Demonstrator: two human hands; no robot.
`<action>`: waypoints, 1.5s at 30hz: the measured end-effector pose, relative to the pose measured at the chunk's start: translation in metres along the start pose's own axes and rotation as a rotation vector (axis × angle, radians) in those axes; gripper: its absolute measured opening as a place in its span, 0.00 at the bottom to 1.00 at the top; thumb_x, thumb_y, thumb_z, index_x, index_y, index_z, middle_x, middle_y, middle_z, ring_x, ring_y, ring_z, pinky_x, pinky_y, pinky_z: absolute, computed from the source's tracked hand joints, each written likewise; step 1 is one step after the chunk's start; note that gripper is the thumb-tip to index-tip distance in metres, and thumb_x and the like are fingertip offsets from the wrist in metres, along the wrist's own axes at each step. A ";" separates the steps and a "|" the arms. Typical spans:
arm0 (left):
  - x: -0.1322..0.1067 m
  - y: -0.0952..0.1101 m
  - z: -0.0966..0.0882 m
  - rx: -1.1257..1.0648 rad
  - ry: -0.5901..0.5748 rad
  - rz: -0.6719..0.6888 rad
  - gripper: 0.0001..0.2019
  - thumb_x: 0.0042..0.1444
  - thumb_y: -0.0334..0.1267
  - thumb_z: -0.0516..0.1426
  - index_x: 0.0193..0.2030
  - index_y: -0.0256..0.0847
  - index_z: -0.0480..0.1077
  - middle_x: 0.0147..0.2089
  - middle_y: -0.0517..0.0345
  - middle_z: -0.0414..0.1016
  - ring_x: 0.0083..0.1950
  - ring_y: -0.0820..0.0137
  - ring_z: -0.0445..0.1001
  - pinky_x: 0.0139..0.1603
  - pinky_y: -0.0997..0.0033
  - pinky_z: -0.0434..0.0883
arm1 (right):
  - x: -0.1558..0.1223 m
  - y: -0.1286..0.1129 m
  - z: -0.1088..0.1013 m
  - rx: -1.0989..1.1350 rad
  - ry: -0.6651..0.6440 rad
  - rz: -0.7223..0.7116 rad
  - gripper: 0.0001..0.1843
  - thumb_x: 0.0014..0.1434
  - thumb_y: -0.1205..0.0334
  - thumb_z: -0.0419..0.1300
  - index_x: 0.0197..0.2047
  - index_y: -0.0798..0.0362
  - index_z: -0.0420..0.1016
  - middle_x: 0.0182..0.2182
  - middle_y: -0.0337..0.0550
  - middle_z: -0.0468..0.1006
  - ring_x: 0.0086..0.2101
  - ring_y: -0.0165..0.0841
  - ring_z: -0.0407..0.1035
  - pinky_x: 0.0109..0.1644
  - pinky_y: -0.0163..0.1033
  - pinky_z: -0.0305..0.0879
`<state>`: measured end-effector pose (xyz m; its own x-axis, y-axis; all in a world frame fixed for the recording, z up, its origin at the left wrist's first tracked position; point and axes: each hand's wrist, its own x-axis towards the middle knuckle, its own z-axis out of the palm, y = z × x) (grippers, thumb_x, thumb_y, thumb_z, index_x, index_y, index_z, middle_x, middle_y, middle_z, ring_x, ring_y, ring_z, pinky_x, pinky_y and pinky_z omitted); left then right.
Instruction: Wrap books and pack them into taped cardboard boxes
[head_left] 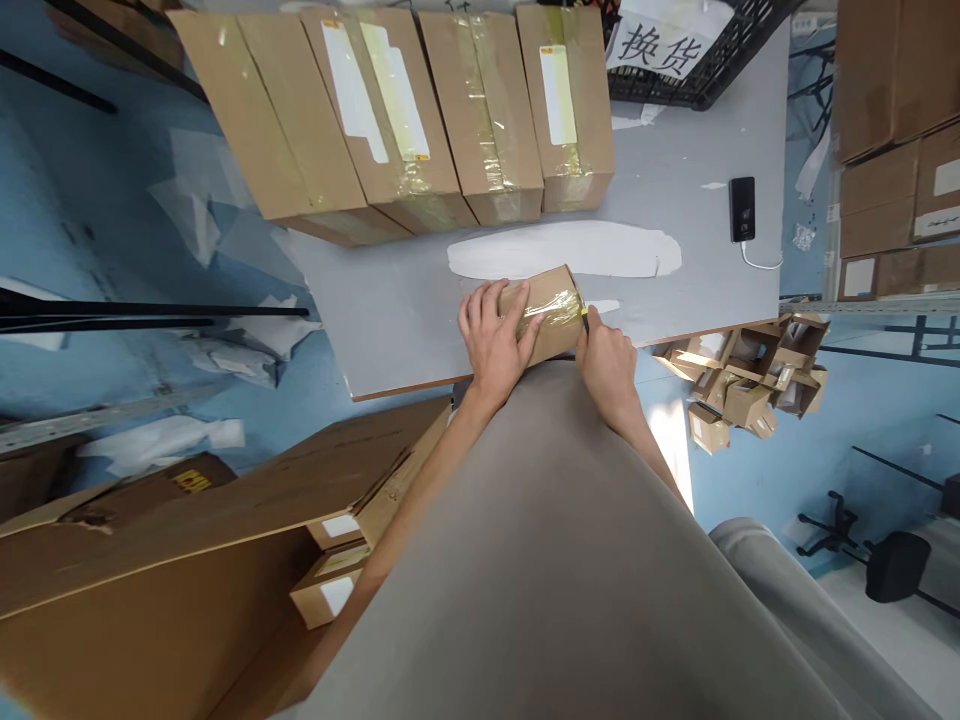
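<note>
Brown cardboard under glossy tape: one small box [553, 318] at the six-o'clock edge of the grey table [705, 280], left hand [496, 340] clasping its nine-o'clock side, right hand [606, 360] gripping one slim tool [585, 316] at three. Four taped cartons [457, 110] stand toward eleven, one black phone [742, 209] toward two.

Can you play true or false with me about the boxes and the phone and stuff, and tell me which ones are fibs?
1. The left grip is on the small box. True.
2. The right grip is empty. False: it holds a thin tool with a yellow part.
3. A white cable runs from the phone. True.
4. The paper on the black crate is blank. False: it has dark writing.
5. Four bigger boxes stand side by side. True.
</note>
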<state>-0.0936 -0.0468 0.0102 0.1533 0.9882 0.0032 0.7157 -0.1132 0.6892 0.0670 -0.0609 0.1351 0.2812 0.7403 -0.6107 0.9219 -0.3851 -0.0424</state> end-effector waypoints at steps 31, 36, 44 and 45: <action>-0.067 -0.094 -0.063 -0.049 0.339 -0.147 0.33 0.81 0.60 0.45 0.71 0.41 0.79 0.70 0.35 0.75 0.74 0.53 0.74 0.76 0.48 0.72 | 0.126 0.031 0.101 1.110 -0.202 -0.066 0.23 0.58 0.43 0.78 0.40 0.54 0.81 0.25 0.33 0.80 0.23 0.29 0.75 0.31 0.33 0.71; -0.069 -0.079 -0.050 -0.153 0.347 -0.249 0.34 0.79 0.62 0.51 0.79 0.44 0.72 0.72 0.37 0.74 0.75 0.53 0.74 0.76 0.50 0.73 | 0.108 0.036 0.086 1.091 -0.119 -0.068 0.21 0.58 0.45 0.77 0.41 0.55 0.83 0.23 0.34 0.79 0.24 0.32 0.78 0.29 0.34 0.71; -0.036 -0.077 0.013 -0.560 0.095 -0.234 0.45 0.71 0.68 0.59 0.85 0.43 0.61 0.81 0.35 0.66 0.79 0.49 0.71 0.76 0.50 0.75 | 0.088 0.076 0.038 0.558 0.178 -0.089 0.20 0.73 0.45 0.64 0.36 0.51 0.79 0.22 0.42 0.83 0.29 0.41 0.82 0.40 0.39 0.73; -0.034 -0.076 0.019 -0.563 0.075 -0.220 0.45 0.71 0.67 0.60 0.85 0.43 0.60 0.81 0.35 0.65 0.80 0.49 0.70 0.77 0.50 0.75 | 0.090 0.079 0.035 0.498 0.190 -0.090 0.21 0.75 0.45 0.61 0.36 0.51 0.79 0.23 0.44 0.83 0.30 0.42 0.82 0.42 0.40 0.73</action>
<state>-0.1401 -0.0734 -0.0560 -0.0205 0.9891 -0.1455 0.2512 0.1460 0.9569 0.1556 -0.0441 0.0496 0.2928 0.8512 -0.4356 0.7196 -0.4961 -0.4859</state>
